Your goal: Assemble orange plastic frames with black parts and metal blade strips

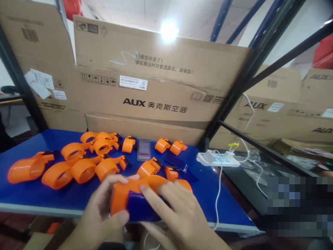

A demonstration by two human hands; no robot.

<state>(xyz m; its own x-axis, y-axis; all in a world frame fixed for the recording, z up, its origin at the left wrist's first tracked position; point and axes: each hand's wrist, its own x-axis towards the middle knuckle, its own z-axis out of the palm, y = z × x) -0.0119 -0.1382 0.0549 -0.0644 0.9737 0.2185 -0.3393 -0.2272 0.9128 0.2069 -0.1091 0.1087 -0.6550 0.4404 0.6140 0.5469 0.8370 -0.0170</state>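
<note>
Near the front edge of the blue table, my left hand [105, 206] grips the left end of an orange tape dispenser [122, 191], thumb in front and fingers behind. A dark blue glossy piece [140, 206] lies against its front side. My right hand [177, 211] is closed around the dispenser's right part, with the index finger stretched across the top of the blue piece. Its other fingers hide part of the dispenser. Just behind my hands lie another orange dispenser [148, 168] and a loose dark blue piece [177, 163].
Several orange dispensers [83, 170] with black ends cover the left of the blue table [215, 194]. A small clear-cased card [144, 150] lies at the back. A white power strip [218, 159] with cables sits right. Cardboard [156, 90] and a black frame [226, 100] stand behind.
</note>
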